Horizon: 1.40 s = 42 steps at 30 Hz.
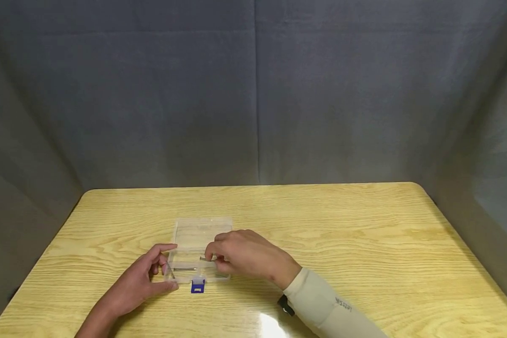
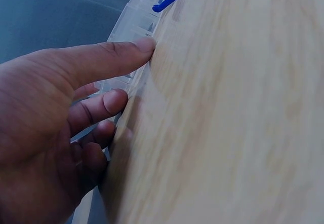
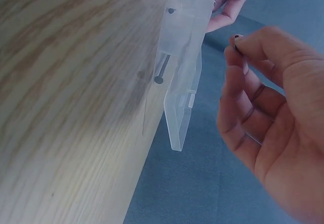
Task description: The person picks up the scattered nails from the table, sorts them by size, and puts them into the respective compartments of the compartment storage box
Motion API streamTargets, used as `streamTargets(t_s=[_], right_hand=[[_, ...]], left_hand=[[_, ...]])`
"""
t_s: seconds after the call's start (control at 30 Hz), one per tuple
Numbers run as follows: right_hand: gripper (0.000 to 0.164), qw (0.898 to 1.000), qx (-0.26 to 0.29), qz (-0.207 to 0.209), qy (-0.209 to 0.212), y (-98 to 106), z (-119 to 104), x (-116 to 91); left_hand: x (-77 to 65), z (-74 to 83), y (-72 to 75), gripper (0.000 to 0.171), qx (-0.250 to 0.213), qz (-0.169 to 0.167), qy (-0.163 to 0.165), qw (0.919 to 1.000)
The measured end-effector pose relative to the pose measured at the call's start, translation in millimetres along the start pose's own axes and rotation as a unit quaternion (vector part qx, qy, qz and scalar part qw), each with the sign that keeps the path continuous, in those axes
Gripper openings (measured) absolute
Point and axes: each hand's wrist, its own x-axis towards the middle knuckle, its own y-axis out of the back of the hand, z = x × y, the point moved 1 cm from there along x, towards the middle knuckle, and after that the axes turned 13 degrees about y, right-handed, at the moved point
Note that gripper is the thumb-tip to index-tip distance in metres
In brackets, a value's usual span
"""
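Observation:
A clear plastic compartment box [image 1: 215, 280] lies on the table with its lid [image 1: 203, 229] swung back and a blue latch [image 1: 197, 286] at the front. My left hand [image 1: 141, 277] grips its left end, thumb at the front edge and index finger toward the hinge side. Thumb and fingers of my right hand [image 1: 251, 256] pinch a nail [image 1: 204, 259] above the box's right half. Inside, one nail [image 1: 185, 269] lies lengthwise in a front compartment. The right wrist view shows another nail [image 3: 163, 67] with a round flat head through the clear wall.
The wood-grain table [image 1: 342, 234] extends on both sides of the box. Behind it and at the sides hang grey curtains [image 1: 173, 103]. A dark band [image 1: 285, 305] shows at the right wrist, beside a light sleeve [image 1: 325, 300].

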Motion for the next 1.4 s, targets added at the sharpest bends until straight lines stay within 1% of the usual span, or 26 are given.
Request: streamTargets(t_s=[0.17, 0.27, 0.47, 0.63, 0.8, 0.93, 1.1, 1.13, 1.2, 1.27, 1.33, 1.4], right_hand=[[0.020, 1.000, 0.013, 0.001, -0.009, -1, 1, -3], [0.019, 1.000, 0.010, 0.004, -0.014, 0, 2, -7], [0.022, 1.000, 0.010, 0.009, -0.024, 1, 5, -19], [0.023, 0.999, 0.022, 0.012, -0.037, 3, 7, -32], [0.019, 0.999, 0.012, 0.014, -0.048, 8, 8, -43], [0.019, 0.998, 0.000, 0.013, -0.069, 11, 8, -50], [0.018, 0.995, -0.027, 0.026, -0.087, 12, 9, -57], [0.018, 0.995, -0.030, 0.030, -0.089, 12, 9, -59], [0.017, 0.995, -0.036, 0.038, -0.090, 12, 9, -62], [0.017, 0.994, -0.046, 0.047, -0.089, 12, 9, -65], [0.016, 0.993, -0.059, 0.055, -0.083, 12, 8, -69], [0.016, 0.992, -0.074, 0.063, -0.076, 12, 8, -74]], left_hand=[[1.6, 0.3, -1.0, 0.072, 0.009, 0.001, -0.004, 1.0000], [3.5, 1.1, -1.3, 0.073, 0.013, 0.001, -0.002, 0.9999], [5.4, 1.5, -2.1, 0.073, 0.010, -0.007, 0.009, 0.9999], [6.1, 2.6, -3.1, 0.072, 0.013, -0.009, 0.004, 0.9999], [4.1, 1.9, -2.4, 0.075, 0.026, 0.003, -0.003, 0.9997], [2.3, -0.6, -1.1, 0.081, 0.022, 0.004, -0.001, 0.9998], [1.6, -2.4, 2.5, 0.090, 0.021, 0.008, 0.001, 0.9998], [1.4, -2.2, 3.3, 0.092, 0.021, 0.008, 0.005, 0.9997], [0.8, -1.4, 5.2, 0.093, 0.023, 0.010, 0.022, 0.9994], [-0.8, -0.1, 7.0, 0.094, 0.028, 0.012, 0.048, 0.9984], [-2.9, 2.2, 9.1, 0.093, 0.044, 0.019, 0.071, 0.9963], [-5.9, 5.1, 9.4, 0.093, 0.068, 0.028, 0.086, 0.9936]])
